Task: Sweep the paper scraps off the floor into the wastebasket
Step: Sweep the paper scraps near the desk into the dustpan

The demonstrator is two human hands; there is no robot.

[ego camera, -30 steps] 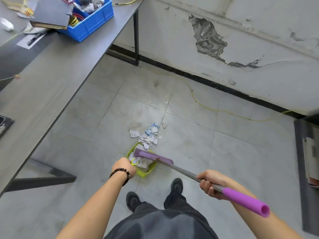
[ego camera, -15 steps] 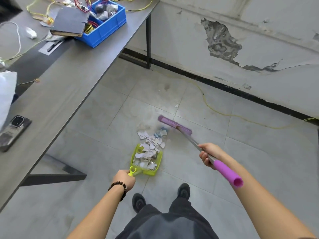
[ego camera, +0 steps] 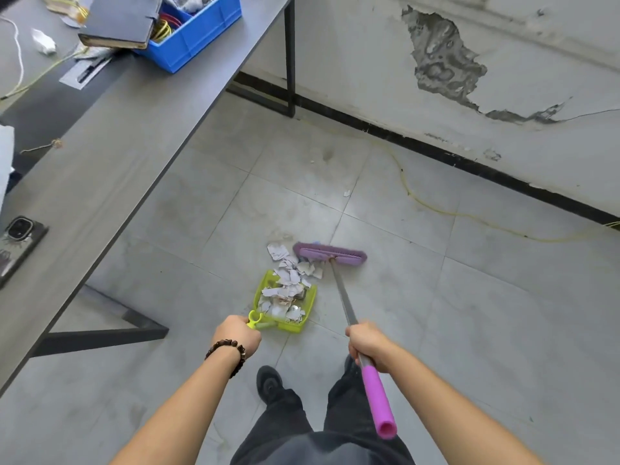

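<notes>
At the bottom of the view, the left hand (ego camera: 236, 333), a bead bracelet (ego camera: 226, 351) on its wrist, is closed around the looped handle of a lime-green dustpan (ego camera: 310, 303) that lies on the tiled floor (ego camera: 469, 313). The right hand (ego camera: 367, 344) is wrapped around the grey shaft of the broom (ego camera: 330, 254), just above its purple foam grip, and the purple broom head sits on the floor beyond the pan's open mouth.

Between head and pan lie the paper scraps (ego camera: 288, 280): many already rest inside the pan, a loose heap sits at its lip touching the bristles, and one stray piece (ego camera: 346, 193) lies well apart, nearer the wall. No wastebasket is in view.

The scraps look thin, light and curled, so they will likely flutter or slide under the lip if struck hard; short, low strokes seem best. The pan looks like light, stiff plastic that could skid backward, so pressing its front edge down through the handle seems wise. Once loaded, it should probably be carried level and slowly, since the pile is heaped and nothing weighs it down.
</notes>
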